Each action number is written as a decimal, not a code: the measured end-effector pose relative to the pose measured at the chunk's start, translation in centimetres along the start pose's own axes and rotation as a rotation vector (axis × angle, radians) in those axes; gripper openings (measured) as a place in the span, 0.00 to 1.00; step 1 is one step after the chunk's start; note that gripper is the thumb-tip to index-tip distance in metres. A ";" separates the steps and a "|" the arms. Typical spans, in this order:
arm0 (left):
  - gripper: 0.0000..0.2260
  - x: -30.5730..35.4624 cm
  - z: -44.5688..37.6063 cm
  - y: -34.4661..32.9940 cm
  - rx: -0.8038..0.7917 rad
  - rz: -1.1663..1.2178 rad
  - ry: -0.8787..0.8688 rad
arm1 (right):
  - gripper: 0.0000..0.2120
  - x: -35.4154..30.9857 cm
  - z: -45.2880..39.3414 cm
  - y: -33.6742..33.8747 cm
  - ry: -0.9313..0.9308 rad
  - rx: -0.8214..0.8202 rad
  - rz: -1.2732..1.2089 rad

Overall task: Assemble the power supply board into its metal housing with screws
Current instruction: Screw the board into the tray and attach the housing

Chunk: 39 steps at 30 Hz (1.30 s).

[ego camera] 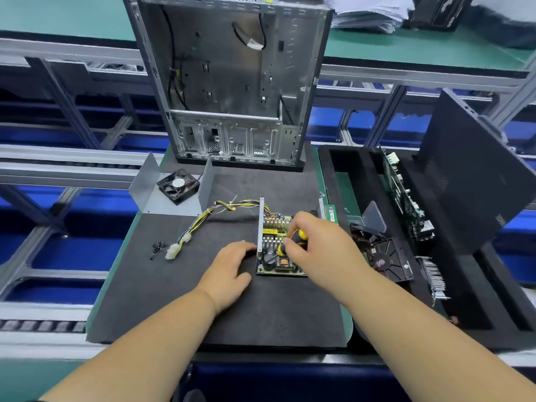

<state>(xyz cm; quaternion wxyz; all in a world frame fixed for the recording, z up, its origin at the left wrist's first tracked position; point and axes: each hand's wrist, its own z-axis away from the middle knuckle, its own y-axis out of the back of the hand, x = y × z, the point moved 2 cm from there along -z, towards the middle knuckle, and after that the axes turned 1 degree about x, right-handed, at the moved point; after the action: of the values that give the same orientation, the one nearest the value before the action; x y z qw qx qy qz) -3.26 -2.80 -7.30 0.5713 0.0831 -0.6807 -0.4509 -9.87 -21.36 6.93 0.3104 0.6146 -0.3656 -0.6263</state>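
A dark foam mat [162,300] covers a green-topped workbench [346,320]. Grey metal rails [66,159] run across behind it, above blue bins [406,123]. A second green bench [58,15] stands beyond.

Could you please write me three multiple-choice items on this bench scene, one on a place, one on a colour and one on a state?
1. Where does the small pile of black screws lie?
A. On the dark mat, left of the white connector
B. Inside the open computer case
C. In the foam tray on the right

2. What colours is the screwdriver handle?
A. Red and white
B. Yellow and black
C. All blue

3. What is the left hand doing?
A. Holding the loose fan
B. Gripping a screw
C. Resting on the mat with fingertips at the housing wall

Answers: 1 A, the screws sit on the mat just left of the white connector. 2 B, yellow and black show between the fingers of the right hand. 3 C, its fingers reach the left wall of the metal housing, with nothing held.
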 end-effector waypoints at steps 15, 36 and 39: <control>0.25 -0.6 0.0 -1.0 0.153 -0.063 -0.084 | 0.05 -0.5 -1.8 -2.3 0.102 -0.088 0.179; 0.24 -0.9 -0.1 -1.6 0.180 -0.119 -0.072 | 0.06 -2.9 -2.7 -1.8 0.346 -0.311 0.492; 0.23 -0.9 -0.1 -1.6 0.174 -0.129 -0.072 | 0.09 -3.1 -3.4 -2.1 0.313 -0.302 0.513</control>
<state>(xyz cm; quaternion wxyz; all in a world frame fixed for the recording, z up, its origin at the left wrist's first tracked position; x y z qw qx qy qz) -3.57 -3.25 -9.07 0.5070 0.1595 -0.7306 -0.4286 -6.22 -17.93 6.95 0.5979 0.5384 -0.3591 -0.4730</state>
